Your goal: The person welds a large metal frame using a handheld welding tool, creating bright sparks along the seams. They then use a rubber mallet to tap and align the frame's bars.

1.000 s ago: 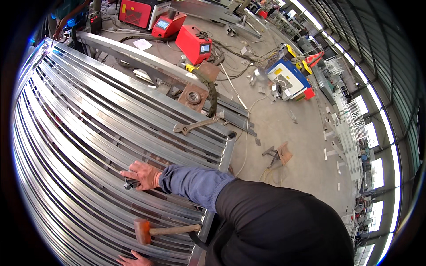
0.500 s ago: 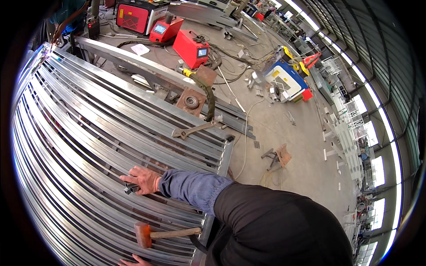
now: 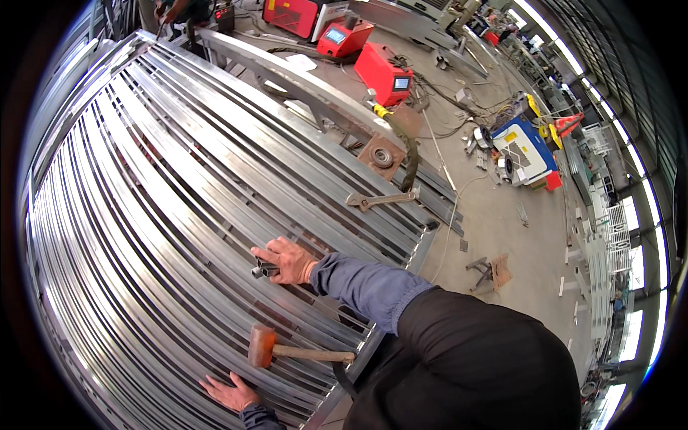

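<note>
My right hand (image 3: 290, 261) is closed around short pieces of dark square metal tube (image 3: 265, 269), their open ends showing past the fingers. It rests over a large rack of long, shiny metal bars (image 3: 215, 172) laid side by side with narrow gaps. Lower in the picture, my left hand (image 3: 233, 393) lies on the bars with its fingers spread and nothing in it. Between the two hands, a mallet (image 3: 262, 347) with an orange-brown head and wooden handle lies across the bars. Further up, an adjustable wrench (image 3: 380, 201) sits near the bars' right ends.
Beyond the bars are a steel beam (image 3: 287, 79), a rusty plate with a round fitting (image 3: 382, 156), and red machines (image 3: 383, 75) with cables on the floor. A blue-and-white machine (image 3: 527, 150) and a small stand (image 3: 491, 272) are at right. Another person's hand (image 3: 172, 11) shows at the far end.
The view has shifted, so the bars and tools appear further right. My left hand and its cuff show more fully. Bright sparks at the far end no longer show. My right hand keeps its hold.
</note>
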`<state>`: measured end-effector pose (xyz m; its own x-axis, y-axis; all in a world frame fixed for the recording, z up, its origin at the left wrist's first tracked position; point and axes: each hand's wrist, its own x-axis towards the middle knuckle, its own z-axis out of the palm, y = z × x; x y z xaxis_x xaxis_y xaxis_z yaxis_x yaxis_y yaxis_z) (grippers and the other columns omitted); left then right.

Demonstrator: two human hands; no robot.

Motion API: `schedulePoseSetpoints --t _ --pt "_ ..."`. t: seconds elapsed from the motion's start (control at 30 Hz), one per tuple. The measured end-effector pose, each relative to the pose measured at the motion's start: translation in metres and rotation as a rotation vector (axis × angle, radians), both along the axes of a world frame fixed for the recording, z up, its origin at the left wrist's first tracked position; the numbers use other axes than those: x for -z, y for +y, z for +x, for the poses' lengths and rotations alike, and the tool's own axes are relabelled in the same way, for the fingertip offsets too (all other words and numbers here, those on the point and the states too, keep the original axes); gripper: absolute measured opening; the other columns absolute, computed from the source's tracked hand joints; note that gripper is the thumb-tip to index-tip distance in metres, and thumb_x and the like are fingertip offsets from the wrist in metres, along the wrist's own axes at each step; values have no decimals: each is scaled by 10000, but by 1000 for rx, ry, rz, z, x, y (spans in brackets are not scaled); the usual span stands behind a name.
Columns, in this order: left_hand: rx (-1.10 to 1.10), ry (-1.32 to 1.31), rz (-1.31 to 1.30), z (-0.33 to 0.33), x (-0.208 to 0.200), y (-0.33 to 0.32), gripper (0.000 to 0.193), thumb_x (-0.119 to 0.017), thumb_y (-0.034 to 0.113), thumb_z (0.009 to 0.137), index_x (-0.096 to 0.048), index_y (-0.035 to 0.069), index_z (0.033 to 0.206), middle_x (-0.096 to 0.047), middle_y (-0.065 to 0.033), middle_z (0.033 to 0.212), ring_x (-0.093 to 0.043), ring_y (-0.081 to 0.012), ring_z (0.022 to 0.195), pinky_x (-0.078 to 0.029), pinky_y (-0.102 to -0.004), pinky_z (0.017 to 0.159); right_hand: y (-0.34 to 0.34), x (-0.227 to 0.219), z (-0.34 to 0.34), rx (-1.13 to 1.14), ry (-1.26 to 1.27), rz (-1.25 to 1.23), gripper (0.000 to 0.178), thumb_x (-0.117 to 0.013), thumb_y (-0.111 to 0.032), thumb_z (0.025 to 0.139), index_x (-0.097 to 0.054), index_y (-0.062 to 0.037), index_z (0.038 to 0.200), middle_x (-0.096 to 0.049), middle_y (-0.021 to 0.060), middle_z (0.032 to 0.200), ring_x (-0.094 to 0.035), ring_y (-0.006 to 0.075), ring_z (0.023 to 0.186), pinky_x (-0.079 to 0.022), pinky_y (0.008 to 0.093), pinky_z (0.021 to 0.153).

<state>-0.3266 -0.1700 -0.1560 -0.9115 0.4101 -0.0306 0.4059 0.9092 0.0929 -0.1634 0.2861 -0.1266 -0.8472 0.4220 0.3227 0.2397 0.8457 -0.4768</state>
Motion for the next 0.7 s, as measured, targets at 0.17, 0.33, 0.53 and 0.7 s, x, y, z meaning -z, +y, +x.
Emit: schedulePoseSetpoints --t 0.17,0.33,0.53,0.7 --pt "-59 -71 25 4 -9 6 845 -688 381 1011 -348 10 1690 -205 -198 1810 -233 -427 1642 -220 -522 1340 0 6 -4 8 -7 15 1001 -879 -309 736 -481 -170 1644 -569 129 1140 -572 364 1040 -514 458 1015" --pt "-55 -77 98 3 -21 11 865 -735 345 950 -399 -28 1655 -245 -213 1796 -270 -429 1629 -249 -517 1326 -3 -2 -4 9 14 -3 971 -903 -285 729 -518 -173 1613 -597 128 1197 -585 367 1092 -508 483 1027" --pt "-144 -157 73 4 -38 19 922 -794 364 931 -376 11 1673 -195 -151 1821 -236 -395 1653 -265 -525 1315 -5 -5 -8 14 -19 13 965 -898 -288 739 -513 -186 1618 -597 105 1180 -586 348 1074 -526 457 1032" --pt "-150 -178 91 6 -40 20 932 -792 372 943 -352 20 1685 -166 -132 1828 -216 -391 1661 -272 -528 1310 -4 -3 -6 20 -26 36 948 -879 -309 749 -515 -187 1616 -587 94 1176 -580 334 1067 -540 434 1010"
